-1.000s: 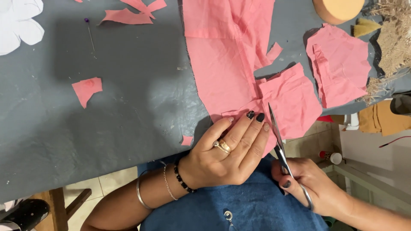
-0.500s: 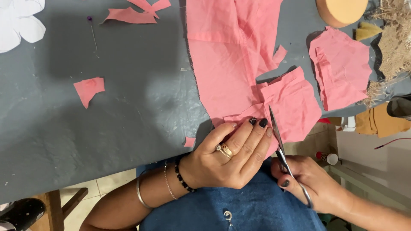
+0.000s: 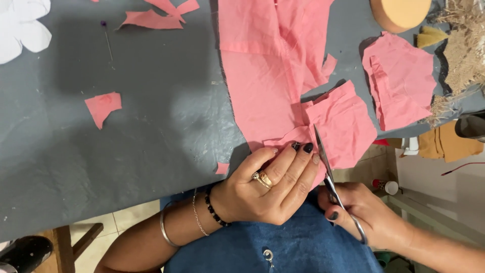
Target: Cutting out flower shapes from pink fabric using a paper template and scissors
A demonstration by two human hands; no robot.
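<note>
Against the pink cloth (image 3: pixel 283 96), scissors (image 3: pixel 328 172) have barely advanced since before.

a grey-covered table (image 3: pixel 151 167) carries a large pink cloth (image 3: pixel 268 91); left of the cloth lie a small pink scrap (image 3: pixel 102 106) and white paper petals (image 3: pixel 20 28)

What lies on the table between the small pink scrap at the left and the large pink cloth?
In the head view, only bare grey table covering lies there.
</note>
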